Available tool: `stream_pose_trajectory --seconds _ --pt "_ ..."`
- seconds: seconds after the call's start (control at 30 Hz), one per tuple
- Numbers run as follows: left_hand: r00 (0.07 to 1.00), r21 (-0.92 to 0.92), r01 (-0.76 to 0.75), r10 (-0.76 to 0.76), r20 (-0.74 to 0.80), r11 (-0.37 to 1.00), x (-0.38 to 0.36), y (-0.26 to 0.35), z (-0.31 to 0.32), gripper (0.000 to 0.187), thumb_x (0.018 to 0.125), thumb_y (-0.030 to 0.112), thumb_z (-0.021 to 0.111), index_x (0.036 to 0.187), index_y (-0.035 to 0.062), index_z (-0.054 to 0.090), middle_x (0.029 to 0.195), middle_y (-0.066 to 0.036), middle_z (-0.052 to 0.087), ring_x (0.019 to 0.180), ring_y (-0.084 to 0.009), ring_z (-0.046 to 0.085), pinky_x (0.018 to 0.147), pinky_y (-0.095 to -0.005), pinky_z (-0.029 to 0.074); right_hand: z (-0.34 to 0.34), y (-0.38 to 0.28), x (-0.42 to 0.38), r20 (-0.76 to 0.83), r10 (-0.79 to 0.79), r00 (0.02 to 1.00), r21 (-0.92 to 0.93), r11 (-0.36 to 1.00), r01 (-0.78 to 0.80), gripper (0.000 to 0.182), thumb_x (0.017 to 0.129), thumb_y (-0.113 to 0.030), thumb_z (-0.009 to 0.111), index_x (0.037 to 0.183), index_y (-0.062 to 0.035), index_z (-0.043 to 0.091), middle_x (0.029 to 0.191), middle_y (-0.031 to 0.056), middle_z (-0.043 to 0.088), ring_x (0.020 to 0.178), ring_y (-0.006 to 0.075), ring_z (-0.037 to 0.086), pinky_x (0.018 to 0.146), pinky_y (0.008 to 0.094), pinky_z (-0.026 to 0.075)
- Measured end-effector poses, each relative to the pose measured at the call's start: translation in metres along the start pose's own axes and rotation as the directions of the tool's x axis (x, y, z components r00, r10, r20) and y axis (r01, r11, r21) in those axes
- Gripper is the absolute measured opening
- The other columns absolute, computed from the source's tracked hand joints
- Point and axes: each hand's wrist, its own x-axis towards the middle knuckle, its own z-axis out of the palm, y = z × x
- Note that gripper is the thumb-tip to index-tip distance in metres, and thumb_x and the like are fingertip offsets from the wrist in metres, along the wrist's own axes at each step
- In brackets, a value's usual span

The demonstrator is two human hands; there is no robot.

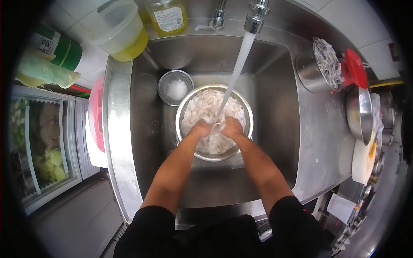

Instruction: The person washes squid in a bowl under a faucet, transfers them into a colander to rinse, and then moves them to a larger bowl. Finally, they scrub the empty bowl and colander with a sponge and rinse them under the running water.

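A round metal bowl (179,129) stands in the sink, full of pale, pinkish-white seafood pieces (211,102) whose exact kind I cannot make out. My left hand (200,128) is in the left part of the bowl, its fingers curled into the pieces. Facing it, my right hand (232,127) is closed too, with a pale bit showing between the two hands. Water (235,71) streams from the faucet (254,23) onto the pieces between my hands. The fingertips are partly hidden by water and seafood.
A small metal bowl (162,89) holding white granules sits behind left in the steel sink (275,112). On the right ledge stand a metal pot (312,74) of greyish scraps and a red-handled item (355,69). A plastic tub (116,32) and soap bottle (167,17) stand behind.
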Motion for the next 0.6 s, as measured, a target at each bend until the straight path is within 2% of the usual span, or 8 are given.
stream_pose_trajectory --seconds 0.13,0.23,0.27,0.37,0.4,0.43,0.5,0.6 --pt "0.968 -0.155 0.250 -0.240 0.079 0.956 -0.006 -0.010 0.001 0.082 0.091 0.054 0.054 0.150 0.0093 0.019 0.153 -0.019 0.022 0.137 -0.0441 0.028 0.096 -0.0679 0.034 -0.016 -0.028 -0.015 0.049 0.007 0.999 -0.356 0.934 0.011 0.084 0.067 -0.042 0.080 0.136 -0.0065 0.048 0.154 0.0214 0.023 0.139 0.0398 0.028 0.103 0.0529 0.041" --pt "0.944 -0.500 0.331 -0.278 0.181 0.800 -0.021 -0.010 -0.011 0.087 0.089 0.061 0.051 0.153 0.0150 0.014 0.156 -0.016 0.019 0.139 -0.0464 0.022 0.098 -0.0723 0.029 -0.022 -0.030 0.008 -0.010 -0.053 0.999 -0.119 0.992 0.051 0.108 0.067 -0.051 0.078 0.151 -0.0132 0.023 0.159 0.0148 -0.006 0.143 0.0464 0.004 0.109 0.0617 0.027" --pt "0.938 -0.627 0.345 -0.265 0.222 0.698 -0.010 -0.019 -0.009 0.087 0.089 0.064 0.050 0.152 0.0151 0.016 0.156 -0.016 0.020 0.139 -0.0461 0.023 0.098 -0.0728 0.029 -0.005 -0.007 0.049 -0.086 -0.101 0.991 -0.081 0.992 0.094 0.115 0.069 -0.062 0.072 0.153 -0.0159 0.011 0.159 0.0171 0.004 0.145 0.0425 0.007 0.112 0.0572 0.023" --pt "0.936 -0.870 0.350 -0.166 0.310 0.347 0.019 -0.046 0.001 0.086 0.088 0.069 0.045 0.151 0.0144 0.022 0.155 -0.015 0.022 0.138 -0.0451 0.026 0.097 -0.0731 0.029 0.001 0.015 0.099 -0.046 -0.019 0.999 -0.006 1.000 0.019 0.109 0.069 -0.070 0.066 0.152 -0.0172 0.019 0.157 0.0197 0.016 0.145 0.0385 0.011 0.114 0.0523 0.022" --pt "0.942 -0.903 0.337 -0.109 0.319 0.266 0.018 -0.041 0.005 0.085 0.088 0.070 0.043 0.150 0.0137 0.025 0.154 -0.015 0.024 0.137 -0.0447 0.027 0.098 -0.0726 0.030 -0.004 0.012 0.093 0.033 -0.008 0.999 0.173 0.985 0.002 0.100 0.074 -0.069 0.062 0.148 -0.0092 0.031 0.147 0.0218 0.038 0.141 0.0328 0.027 0.112 0.0438 0.027" --pt "0.943 -0.925 0.332 -0.048 0.329 0.186 0.019 -0.035 0.007 0.084 0.089 0.070 0.041 0.149 0.0130 0.028 0.154 -0.014 0.026 0.136 -0.0442 0.029 0.098 -0.0721 0.030 -0.002 0.012 0.096 0.116 -0.057 0.992 0.303 0.953 0.019 0.098 0.074 -0.067 0.063 0.145 -0.0059 0.035 0.142 0.0213 0.043 0.135 0.0326 0.035 0.109 0.0441 0.032" --pt "0.947 -0.939 0.294 0.081 0.311 0.178 0.023 -0.023 0.007 0.079 0.089 0.069 0.039 0.145 0.0132 0.036 0.146 -0.015 0.039 0.132 -0.0392 0.038 0.100 -0.0643 0.035 0.003 0.020 0.095 0.260 -0.165 0.951 0.534 0.845 0.001 0.094 0.074 -0.062 0.067 0.140 0.0007 0.042 0.134 0.0203 0.052 0.123 0.0321 0.051 0.103 0.0445 0.040" --pt "0.903 -0.956 0.287 0.317 0.291 0.062 0.087 -0.037 0.029 0.068 0.092 0.062 0.043 0.137 0.0122 0.048 0.129 -0.014 0.055 0.118 -0.0320 0.053 0.097 -0.0513 0.044 0.043 0.038 0.101 0.453 -0.208 0.867 0.819 0.481 -0.312 0.081 0.074 -0.047 0.075 0.134 -0.0007 0.048 0.128 0.0186 0.056 0.108 0.0277 0.060 0.090 0.0427 0.050"
